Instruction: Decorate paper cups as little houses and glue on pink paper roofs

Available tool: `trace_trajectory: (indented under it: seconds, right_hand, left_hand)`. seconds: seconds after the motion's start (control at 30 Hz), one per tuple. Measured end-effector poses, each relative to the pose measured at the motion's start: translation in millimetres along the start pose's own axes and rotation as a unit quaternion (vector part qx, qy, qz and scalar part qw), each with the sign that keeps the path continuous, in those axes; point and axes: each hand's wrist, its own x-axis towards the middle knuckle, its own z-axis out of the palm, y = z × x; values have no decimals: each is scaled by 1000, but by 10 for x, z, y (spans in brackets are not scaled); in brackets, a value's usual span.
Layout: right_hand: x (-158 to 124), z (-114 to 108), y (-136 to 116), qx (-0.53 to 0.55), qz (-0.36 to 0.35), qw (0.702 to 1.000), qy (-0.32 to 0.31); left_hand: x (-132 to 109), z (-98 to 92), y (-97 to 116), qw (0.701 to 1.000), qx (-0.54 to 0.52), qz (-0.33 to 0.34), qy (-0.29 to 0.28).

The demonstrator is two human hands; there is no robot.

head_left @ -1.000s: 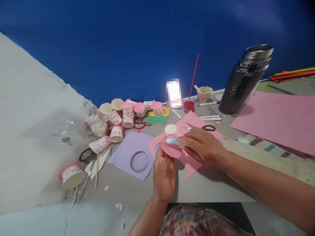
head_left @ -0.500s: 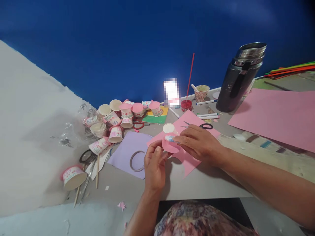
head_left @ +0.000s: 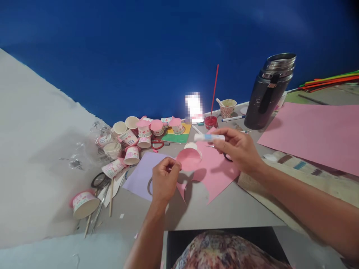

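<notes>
My left hand [head_left: 166, 178] pinches the left edge of a pink paper circle [head_left: 188, 160] between thumb and fingers. In my right hand [head_left: 237, 147] is a white and blue glue stick [head_left: 209, 137], held sideways above and to the right of the circle. Behind the circle stands a white paper cup [head_left: 191, 145], partly hidden by it. A cut pink sheet [head_left: 218, 173] lies on the table under both hands. Scissors [head_left: 227, 157] rest on that sheet, mostly hidden by my right hand.
Decorated cups [head_left: 131, 154] cluster at the left. A purple sheet [head_left: 140, 172] lies beside my left hand. A dark flask [head_left: 262, 99] stands at the back right, near a large pink sheet [head_left: 311, 130] and a cloth [head_left: 294, 186]. A red jar [head_left: 211, 122] is behind.
My right hand has lifted the glue stick off the pink circle and moved up and right. My left hand has shifted left, now holding the circle by its edge.
</notes>
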Motion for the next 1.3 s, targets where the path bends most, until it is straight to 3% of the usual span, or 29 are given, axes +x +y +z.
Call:
trace_trajectory:
  seconds: [0.1,0.17,0.23,0.33,0.43,0.7,0.9,1.07,1.3]
  right_hand:
    - [122,-66,60,189,178,966,-5]
    - [171,-75,125,249,232,940,-2]
    - [192,-71,183,277,254,927,-3]
    - [206,-77,233,304,269,914,-8]
    - [234,-105,258,323,282,904,0]
    - [265,-121,305,321,301,898,-26]
    - [266,-121,275,321,305,896,-22]
    - [272,-122,232,322,315,893,-22]
    - [286,-122,219,321,321,890,-24]
  left_hand:
    - [225,-52,-27,989,69,97,87]
    - [419,-31,-40,950,155,201,184]
    - [604,35,-53,901,224,288,233]
    - [773,161,-103,863,266,381,200]
    - [771,227,-199,842,265,445,151]
    - [582,120,-477,803,265,532,45]
    - [662,36,-419,727,281,618,102]
    - [737,26,-272,712,284,625,149]
    - [741,79,-327,684,324,644,116]
